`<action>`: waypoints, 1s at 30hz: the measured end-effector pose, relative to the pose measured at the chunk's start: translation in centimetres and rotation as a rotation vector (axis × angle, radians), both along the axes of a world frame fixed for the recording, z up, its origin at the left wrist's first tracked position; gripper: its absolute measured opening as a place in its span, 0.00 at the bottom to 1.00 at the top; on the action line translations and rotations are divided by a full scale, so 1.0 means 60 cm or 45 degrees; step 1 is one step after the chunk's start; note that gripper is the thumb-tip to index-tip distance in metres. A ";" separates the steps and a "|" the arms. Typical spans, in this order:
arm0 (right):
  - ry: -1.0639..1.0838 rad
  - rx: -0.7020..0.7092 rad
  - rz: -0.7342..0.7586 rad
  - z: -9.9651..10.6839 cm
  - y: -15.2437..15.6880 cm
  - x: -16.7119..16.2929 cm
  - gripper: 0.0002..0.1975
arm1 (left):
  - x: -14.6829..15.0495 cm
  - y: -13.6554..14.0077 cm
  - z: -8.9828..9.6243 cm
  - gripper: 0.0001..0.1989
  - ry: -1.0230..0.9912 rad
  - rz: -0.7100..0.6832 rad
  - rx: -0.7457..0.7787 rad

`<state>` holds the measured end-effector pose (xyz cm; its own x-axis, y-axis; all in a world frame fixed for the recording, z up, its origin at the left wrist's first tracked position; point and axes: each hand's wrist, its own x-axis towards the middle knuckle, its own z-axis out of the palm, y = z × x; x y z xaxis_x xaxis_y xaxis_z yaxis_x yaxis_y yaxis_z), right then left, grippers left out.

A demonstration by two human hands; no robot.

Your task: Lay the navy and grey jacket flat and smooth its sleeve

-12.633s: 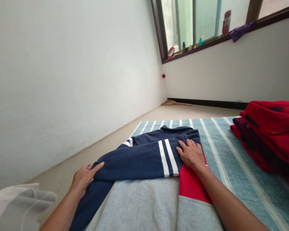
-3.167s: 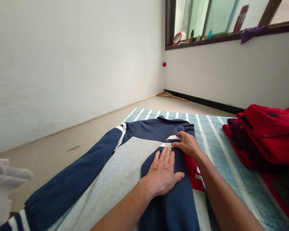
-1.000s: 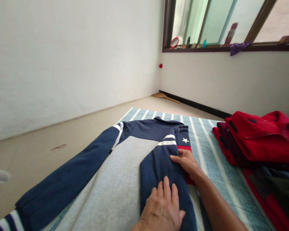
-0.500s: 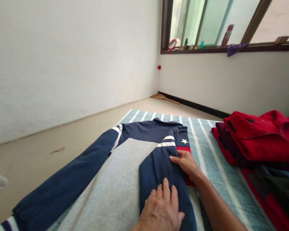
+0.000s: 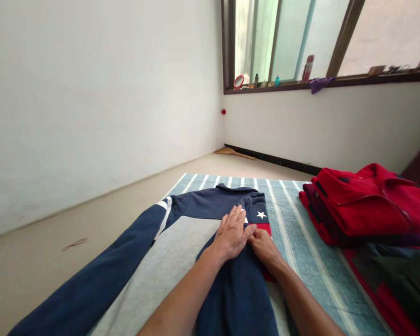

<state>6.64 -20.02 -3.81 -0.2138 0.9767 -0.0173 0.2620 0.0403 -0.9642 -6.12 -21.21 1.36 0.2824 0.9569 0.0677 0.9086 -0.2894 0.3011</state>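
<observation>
Big white walls and a pale floor point(image 5: 91, 219) first, window point(image 5: 301, 37) up top right with small bottles and a purple rag on the sill (too small to read anything). Striped blue-and-white mat point(image 5: 301, 233) spread on the floor. On it, a navy and grey sweatshirt point(image 5: 182, 242) lying flat, collar toward the far wall, its left-side sleeve point(image 5: 101, 275) stretched out straight off the mat edge toward the floor, the other sleeve folded in over the body. White star and red band showing at the far right shoulder. Stack of folded red clothes point(image 5: 364, 205) just beside it on the right, darker pieces underneath and in front. Then the hands: left hand point(image 5: 233, 231) pressed flat, fingers spread open, on the folded-in navy sleeve near the shoulder stripes. Right hand point(image 5: 264, 245) right next to it, thumb sides touching, also lying open on the fabric at the red band, gripping nothing as far as visible. Tiny red dot on the corner wall.
</observation>
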 end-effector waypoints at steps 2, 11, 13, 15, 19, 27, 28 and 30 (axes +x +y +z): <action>-0.040 0.054 -0.039 -0.002 0.001 -0.002 0.12 | -0.001 0.021 -0.025 0.34 0.034 -0.017 -0.094; -0.011 0.055 -0.022 -0.006 0.003 -0.004 0.13 | -0.010 0.032 -0.062 0.34 0.007 0.024 -0.100; 0.013 0.073 -0.011 -0.011 0.006 -0.005 0.13 | -0.011 0.033 -0.064 0.33 -0.010 0.028 -0.066; 0.035 0.076 -0.004 -0.014 0.008 -0.006 0.13 | -0.012 0.034 -0.066 0.32 -0.022 0.028 -0.042; 0.067 0.081 0.005 -0.011 0.007 -0.007 0.12 | -0.013 0.035 -0.065 0.31 -0.033 0.028 -0.024; 0.069 0.066 -0.012 -0.007 0.006 -0.009 0.13 | -0.016 0.038 -0.065 0.31 -0.042 0.020 0.000; 0.075 0.068 -0.007 -0.007 0.007 -0.009 0.12 | -0.016 0.038 -0.065 0.31 -0.042 0.021 0.001; 0.082 0.071 0.002 -0.008 0.008 -0.009 0.12 | -0.016 0.037 -0.065 0.31 -0.039 0.023 0.001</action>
<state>6.12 -19.54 -4.32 -0.2140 0.9755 0.0512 0.1992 0.0949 -0.9753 -7.06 -18.96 -2.53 0.2629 0.9618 0.0770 0.9039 -0.2734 0.3289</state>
